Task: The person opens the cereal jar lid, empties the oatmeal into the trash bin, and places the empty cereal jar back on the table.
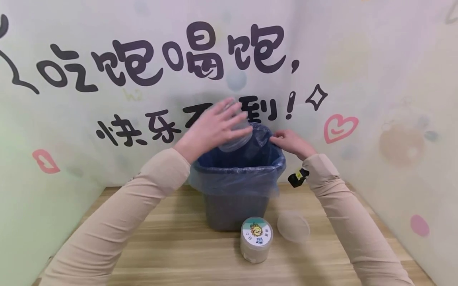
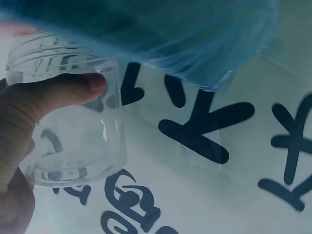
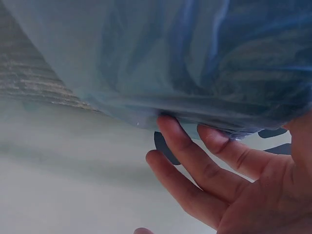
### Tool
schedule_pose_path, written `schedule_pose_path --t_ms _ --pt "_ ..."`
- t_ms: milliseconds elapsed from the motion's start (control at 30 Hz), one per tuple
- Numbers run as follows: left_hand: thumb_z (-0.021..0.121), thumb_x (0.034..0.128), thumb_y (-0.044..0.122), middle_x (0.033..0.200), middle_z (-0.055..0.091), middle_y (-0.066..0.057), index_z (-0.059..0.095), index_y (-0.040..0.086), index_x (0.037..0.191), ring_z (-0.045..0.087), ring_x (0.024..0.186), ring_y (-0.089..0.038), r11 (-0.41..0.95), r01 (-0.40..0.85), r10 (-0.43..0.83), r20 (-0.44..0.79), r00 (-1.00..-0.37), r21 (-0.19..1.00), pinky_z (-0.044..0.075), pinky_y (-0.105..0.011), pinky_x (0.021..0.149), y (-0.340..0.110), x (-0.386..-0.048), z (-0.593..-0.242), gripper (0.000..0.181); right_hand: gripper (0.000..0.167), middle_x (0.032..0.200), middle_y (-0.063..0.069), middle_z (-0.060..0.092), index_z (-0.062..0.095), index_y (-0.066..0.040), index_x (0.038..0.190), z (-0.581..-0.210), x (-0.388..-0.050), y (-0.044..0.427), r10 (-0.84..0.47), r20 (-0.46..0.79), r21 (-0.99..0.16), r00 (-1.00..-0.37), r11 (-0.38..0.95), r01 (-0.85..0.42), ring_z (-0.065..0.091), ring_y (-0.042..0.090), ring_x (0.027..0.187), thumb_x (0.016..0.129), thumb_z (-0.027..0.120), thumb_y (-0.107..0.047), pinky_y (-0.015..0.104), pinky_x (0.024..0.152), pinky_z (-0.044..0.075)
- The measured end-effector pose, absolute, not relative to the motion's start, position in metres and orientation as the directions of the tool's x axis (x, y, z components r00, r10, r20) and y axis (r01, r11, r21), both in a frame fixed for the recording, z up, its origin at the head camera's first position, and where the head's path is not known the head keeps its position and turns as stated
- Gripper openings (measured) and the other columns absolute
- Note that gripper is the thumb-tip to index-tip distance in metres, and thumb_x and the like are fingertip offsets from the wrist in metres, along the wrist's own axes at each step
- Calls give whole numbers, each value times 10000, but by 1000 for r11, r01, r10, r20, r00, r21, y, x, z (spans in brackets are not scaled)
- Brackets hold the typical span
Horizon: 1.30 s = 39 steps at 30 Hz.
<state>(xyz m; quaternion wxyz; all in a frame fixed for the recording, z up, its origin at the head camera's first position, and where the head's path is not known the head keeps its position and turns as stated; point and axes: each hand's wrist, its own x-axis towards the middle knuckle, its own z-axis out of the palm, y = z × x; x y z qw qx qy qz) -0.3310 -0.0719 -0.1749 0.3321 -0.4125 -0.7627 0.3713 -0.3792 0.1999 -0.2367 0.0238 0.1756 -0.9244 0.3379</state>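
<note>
My left hand (image 1: 221,124) grips a clear plastic jar (image 2: 83,126) from the side, just above the trash bin's opening. The jar's threaded mouth faces the bin, and I see no contents inside. The grey trash bin (image 1: 236,214) has a blue bag (image 1: 232,182) folded over its rim. At the rim's right side, my right hand (image 1: 291,142) holds the bagged edge; its fingertips (image 3: 170,129) touch the bag from outside, and the thumb is mostly hidden. In front of the bin stands a second jar (image 1: 256,242) with a cartoon label on top.
A round clear lid (image 1: 293,227) lies right of the labelled jar on the wooden table (image 1: 171,254). A printed wall (image 1: 143,103) stands close behind the bin, with side walls left and right. A black strap piece (image 1: 298,178) hangs by the right wrist.
</note>
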Motion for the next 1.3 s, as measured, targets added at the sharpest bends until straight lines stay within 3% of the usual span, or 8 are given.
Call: schedule_pose_path --t_ms 133,300,500,633,767,933,1067,1300 --pt "664 869 -20 1475 391 -69 375 341 1475 270 1389 -335 452 357 843 261 -471 -817 58 -479 1157 -76 -330 -173 762 251 840 88 546 587 -12 868 -236 -382 195 -290 151 -607 -945 728 -320 495 264 840 937 488 -232 340 731 386" --pt "737 800 15 1474 379 -117 374 297 1480 248 1388 -362 506 436 826 272 -494 -744 36 -477 1158 -92 -327 -173 820 229 799 49 516 572 -17 855 -239 -382 193 -288 140 -627 -947 714 -310 479 231 809 953 491 -208 317 707 376" --pt "811 738 109 1455 374 -155 384 232 1480 255 1356 -394 595 516 796 365 -483 -617 57 -481 1157 -123 -320 -171 865 236 773 39 494 557 -25 816 -242 -383 196 -282 134 -656 -950 693 -298 461 225 787 950 503 -211 319 695 364" --pt "880 670 240 1430 378 -168 392 217 1468 268 1335 -408 663 556 749 470 -468 -502 75 -492 1154 -143 -317 -174 936 270 794 38 483 598 13 924 -246 -384 201 -269 107 -703 -957 661 -264 441 202 761 959 499 -235 305 654 373" --pt "913 614 222 1405 392 -180 417 193 1437 283 1323 -429 684 622 700 582 -414 -381 121 -538 1137 -163 -319 -181 963 314 821 42 459 592 21 1016 -251 -384 205 -245 88 -742 -966 630 -227 402 176 708 967 500 -274 295 599 375" --pt "919 572 160 1382 401 -218 410 148 1422 309 1293 -461 707 632 639 671 -377 -318 104 -567 1129 -192 -318 -190 990 471 1121 161 546 559 34 1186 -258 -380 208 -260 71 -784 -963 583 -215 509 279 1022 995 461 -385 434 861 471" --pt "911 550 143 1344 431 -265 401 105 1411 345 1253 -500 753 600 570 723 -391 -269 121 -603 1113 -215 -315 -201 1001 665 1390 233 437 425 36 1382 -265 -375 213 -315 41 -841 -948 501 -203 386 370 1305 1008 362 -510 593 1041 318" --pt "910 509 153 1277 457 -323 387 23 1373 394 1182 -539 786 583 533 702 -473 -204 236 -663 1045 -241 -315 -235 1018 693 1408 267 407 364 42 1409 -282 -361 227 -335 90 -883 -938 408 -231 339 405 1332 1018 293 -525 599 1068 263"
